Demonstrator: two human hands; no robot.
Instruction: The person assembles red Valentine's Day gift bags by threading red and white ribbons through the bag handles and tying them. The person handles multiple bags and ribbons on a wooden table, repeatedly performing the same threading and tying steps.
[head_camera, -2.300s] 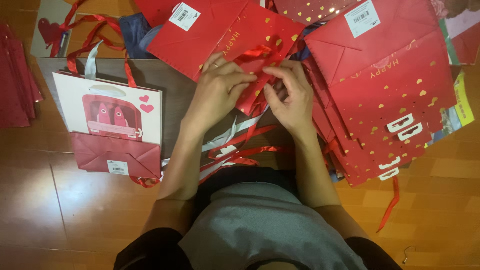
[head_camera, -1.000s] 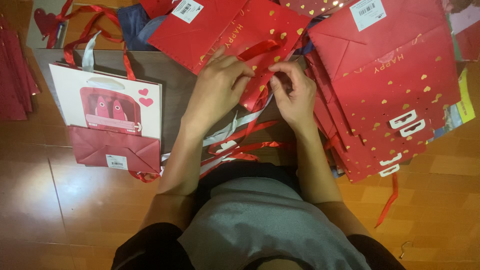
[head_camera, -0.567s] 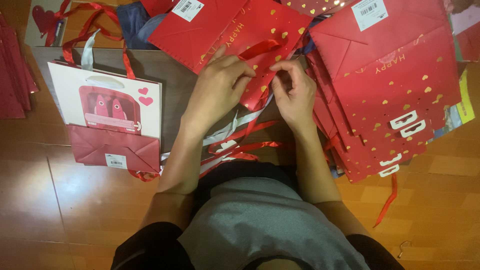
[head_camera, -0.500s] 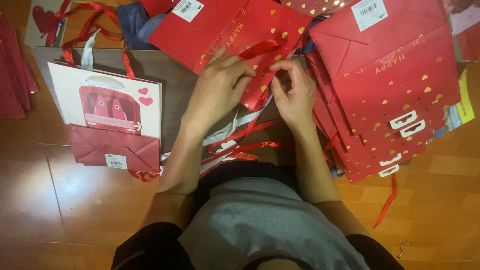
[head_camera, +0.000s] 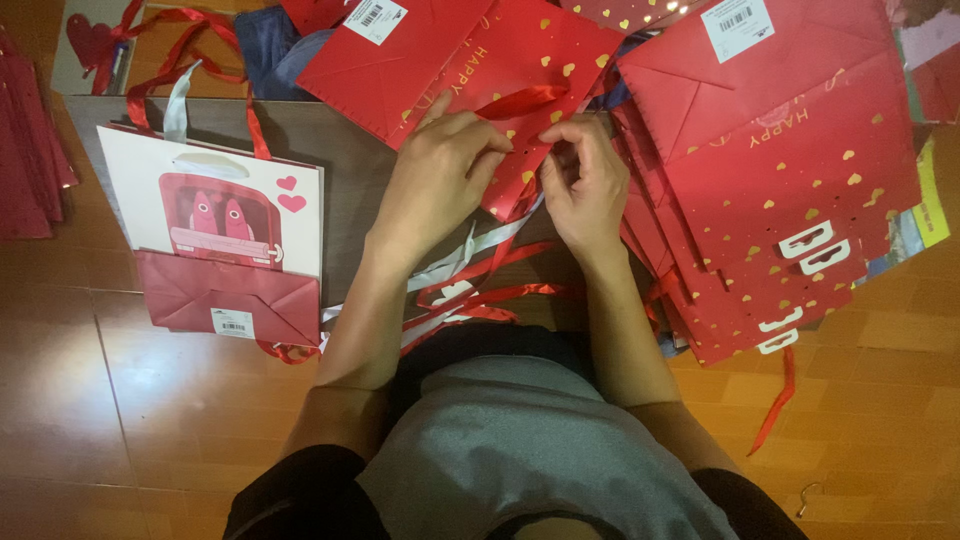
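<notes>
pinching red ribbon on red gift bag with gold hearts, both hands at it. left hand fingers curled together on bag's edge, right hand fingertips clamped on ribbon end. bag lies flat on brown board, dead centre up top. stack of same red bags just right, white bag with red window print off left. loose ribbons below wrists.

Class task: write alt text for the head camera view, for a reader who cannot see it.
Seen from above, a person's left hand and right hand pinch a red satin ribbon handle on a flat red paper gift bag with gold hearts. A stack of matching red bags lies to the right, a white bag with a red picture to the left.
</notes>
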